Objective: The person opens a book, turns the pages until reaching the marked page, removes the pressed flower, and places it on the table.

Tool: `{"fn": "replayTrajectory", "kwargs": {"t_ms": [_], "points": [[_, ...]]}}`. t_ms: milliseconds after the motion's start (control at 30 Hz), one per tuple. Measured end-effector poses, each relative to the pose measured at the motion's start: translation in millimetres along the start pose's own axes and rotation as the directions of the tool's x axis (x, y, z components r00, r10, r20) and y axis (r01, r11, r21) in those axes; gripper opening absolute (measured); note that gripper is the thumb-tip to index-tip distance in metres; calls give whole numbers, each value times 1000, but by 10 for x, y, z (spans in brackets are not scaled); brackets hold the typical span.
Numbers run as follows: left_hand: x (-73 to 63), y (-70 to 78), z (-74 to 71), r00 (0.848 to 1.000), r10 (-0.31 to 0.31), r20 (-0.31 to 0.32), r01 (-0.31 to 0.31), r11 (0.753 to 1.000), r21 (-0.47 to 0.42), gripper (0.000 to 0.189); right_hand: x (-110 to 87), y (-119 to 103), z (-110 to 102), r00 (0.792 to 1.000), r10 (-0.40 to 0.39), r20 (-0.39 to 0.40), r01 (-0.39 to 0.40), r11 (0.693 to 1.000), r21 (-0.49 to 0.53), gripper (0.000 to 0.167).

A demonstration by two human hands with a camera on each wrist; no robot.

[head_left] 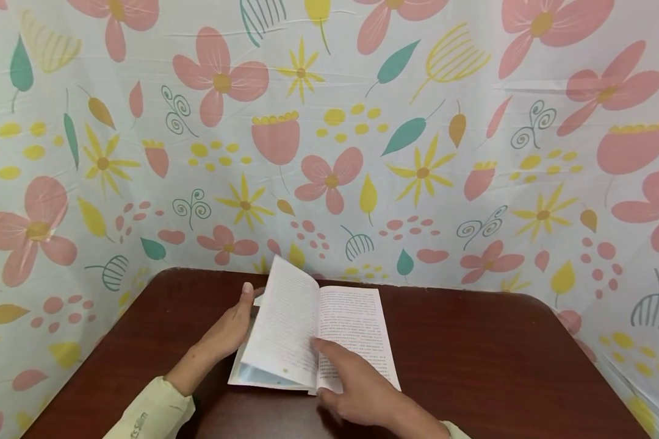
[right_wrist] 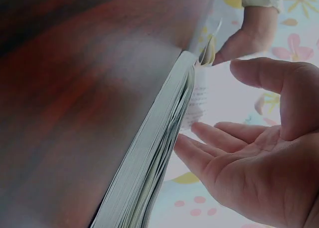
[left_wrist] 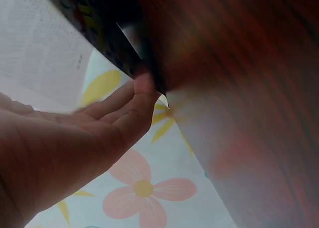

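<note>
An open book point(head_left: 349, 329) with printed text lies on the dark table. Its left-hand leaf point(head_left: 285, 320) stands tilted up from a pale blue-white page below. My left hand point(head_left: 227, 326) is at the book's left edge, thumb raised, fingers partly hidden behind the leaf. In the left wrist view, the fingertips of that hand point(left_wrist: 94, 128) touch the edge of a dark, patterned cover point(left_wrist: 92, 26). My right hand point(head_left: 362, 387) lies over the lower right page, its index finger reaching toward the centre fold. The right wrist view shows this hand point(right_wrist: 254, 153) with extended fingers beside the thick page block point(right_wrist: 154, 138).
The reddish-brown table point(head_left: 472, 353) extends to both sides of the book. Behind it hangs a white cloth point(head_left: 329, 244) printed with pink, yellow and green flowers and leaves. Pale sleeves point(head_left: 156, 411) cover the forearms.
</note>
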State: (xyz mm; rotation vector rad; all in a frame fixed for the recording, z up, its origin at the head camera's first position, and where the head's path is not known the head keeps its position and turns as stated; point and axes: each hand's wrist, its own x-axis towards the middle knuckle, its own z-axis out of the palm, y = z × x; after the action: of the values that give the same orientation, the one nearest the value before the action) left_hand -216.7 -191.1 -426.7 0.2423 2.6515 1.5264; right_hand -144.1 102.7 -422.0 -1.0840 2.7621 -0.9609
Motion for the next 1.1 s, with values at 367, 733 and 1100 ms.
{"fn": "replayTrajectory", "kwargs": {"t_ms": [367,733,1100], "points": [[-47,56,39,998,19,57,-30,982,189,80,76,75,-38,996,-44,82,60,977,-203,66],[-107,-14,55,958,148,247,-236,896,376,76,66,188,-110,986,-74,146,122,927,-355,49],[-126,-3,54,950,141,279,-257,859,443,75,14,258,-199,984,-134,117,165,934,-317,27]]}}
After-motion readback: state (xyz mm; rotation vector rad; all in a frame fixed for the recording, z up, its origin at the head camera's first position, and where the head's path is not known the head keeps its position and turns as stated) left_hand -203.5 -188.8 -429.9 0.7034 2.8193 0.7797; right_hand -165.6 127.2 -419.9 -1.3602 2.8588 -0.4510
